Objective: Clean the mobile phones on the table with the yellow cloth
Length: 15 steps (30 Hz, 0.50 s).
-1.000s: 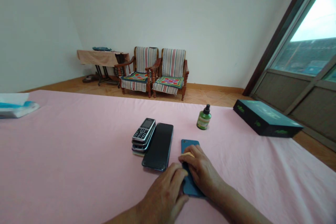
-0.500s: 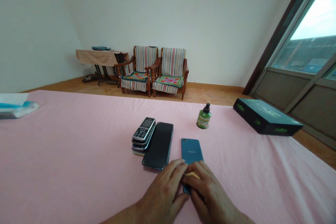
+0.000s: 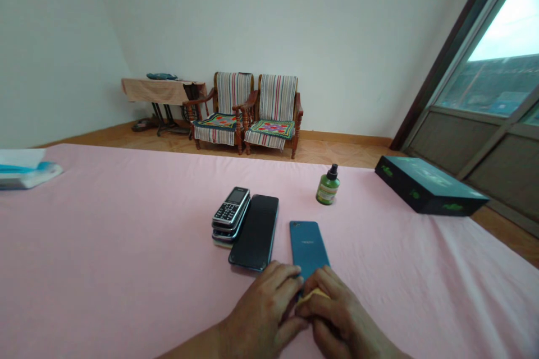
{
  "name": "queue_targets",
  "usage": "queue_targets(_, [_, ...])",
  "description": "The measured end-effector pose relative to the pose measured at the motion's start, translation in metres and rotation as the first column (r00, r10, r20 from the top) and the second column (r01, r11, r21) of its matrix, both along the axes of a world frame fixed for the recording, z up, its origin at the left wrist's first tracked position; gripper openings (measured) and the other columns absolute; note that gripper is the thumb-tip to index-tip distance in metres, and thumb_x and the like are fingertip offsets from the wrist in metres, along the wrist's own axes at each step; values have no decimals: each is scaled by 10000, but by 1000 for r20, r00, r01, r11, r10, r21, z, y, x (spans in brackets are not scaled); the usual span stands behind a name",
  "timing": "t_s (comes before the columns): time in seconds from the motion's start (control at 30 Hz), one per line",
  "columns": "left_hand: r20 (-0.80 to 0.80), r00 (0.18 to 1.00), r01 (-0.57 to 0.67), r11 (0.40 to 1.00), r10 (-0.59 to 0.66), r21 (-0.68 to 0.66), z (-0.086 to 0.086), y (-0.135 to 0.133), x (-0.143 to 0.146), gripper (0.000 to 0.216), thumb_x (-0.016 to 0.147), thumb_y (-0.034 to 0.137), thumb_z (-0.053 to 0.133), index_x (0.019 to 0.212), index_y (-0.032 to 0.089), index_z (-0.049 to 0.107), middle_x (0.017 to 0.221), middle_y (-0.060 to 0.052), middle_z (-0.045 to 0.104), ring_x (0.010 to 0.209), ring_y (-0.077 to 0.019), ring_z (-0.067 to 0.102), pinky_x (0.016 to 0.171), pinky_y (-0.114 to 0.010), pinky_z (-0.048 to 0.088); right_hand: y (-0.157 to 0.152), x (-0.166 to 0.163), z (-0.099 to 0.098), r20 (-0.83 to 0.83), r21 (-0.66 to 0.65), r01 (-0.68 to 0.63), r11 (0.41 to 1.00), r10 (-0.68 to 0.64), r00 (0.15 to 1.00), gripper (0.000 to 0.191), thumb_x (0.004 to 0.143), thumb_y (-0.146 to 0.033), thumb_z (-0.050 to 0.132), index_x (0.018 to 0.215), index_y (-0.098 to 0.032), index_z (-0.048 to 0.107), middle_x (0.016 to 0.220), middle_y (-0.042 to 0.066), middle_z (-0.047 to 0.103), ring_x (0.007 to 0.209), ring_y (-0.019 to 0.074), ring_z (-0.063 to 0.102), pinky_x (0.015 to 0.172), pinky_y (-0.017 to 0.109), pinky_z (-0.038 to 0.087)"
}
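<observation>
Pink cloth runs wide left of left hand; far edge well ahead. Blue phone juts ahead of right hand (curled round yellow piece); left hand half-curled, hold unclear.

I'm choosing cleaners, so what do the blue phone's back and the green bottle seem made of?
Blue phone: plastic or coated metal, satin-smooth, showing even colour without sharp reflections. Green bottle: perhaps plastic, glossy by its highlights; glass is possible.
</observation>
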<state>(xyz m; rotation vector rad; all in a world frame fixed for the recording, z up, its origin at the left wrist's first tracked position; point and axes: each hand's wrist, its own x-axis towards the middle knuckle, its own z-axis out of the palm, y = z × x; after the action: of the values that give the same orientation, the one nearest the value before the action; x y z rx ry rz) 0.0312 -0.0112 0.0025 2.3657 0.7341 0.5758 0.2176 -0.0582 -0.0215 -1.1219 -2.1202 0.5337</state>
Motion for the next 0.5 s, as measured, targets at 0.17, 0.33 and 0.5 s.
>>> queue_targets(0.17, [-20,1000,-21,999,20,-37,1,-1,0,397,734,149,813,1098,171,655,1264,-108,613,1180,-262,538,1023,-400,448,-1,10,9,-2,-46,-10,999,10,1000,385,654,79,457,784,-230,647,877,25,613,864,172,586,733,284,462])
queue_targets(0.33, [-20,1000,-22,1000,22,4,1,-2,0,384,753,67,763,1104,162,636,1232,-102,621,1148,-245,558,1011,-381,462,-2,21,15,52,-52,-28,998,30,998,379,630,86,467,785,-222,624,927,27,610,899,182,572,766,300,452])
queue_targets(0.5, [-16,1000,-25,997,26,71,-6,-1,1,388,777,50,721,1135,164,620,1226,-112,626,1148,-249,566,1000,-398,481,-1,25,25,33,-70,-26,997,28,999,304,661,72,458,712,-207,568,872,18,584,858,166,559,734,277,441])
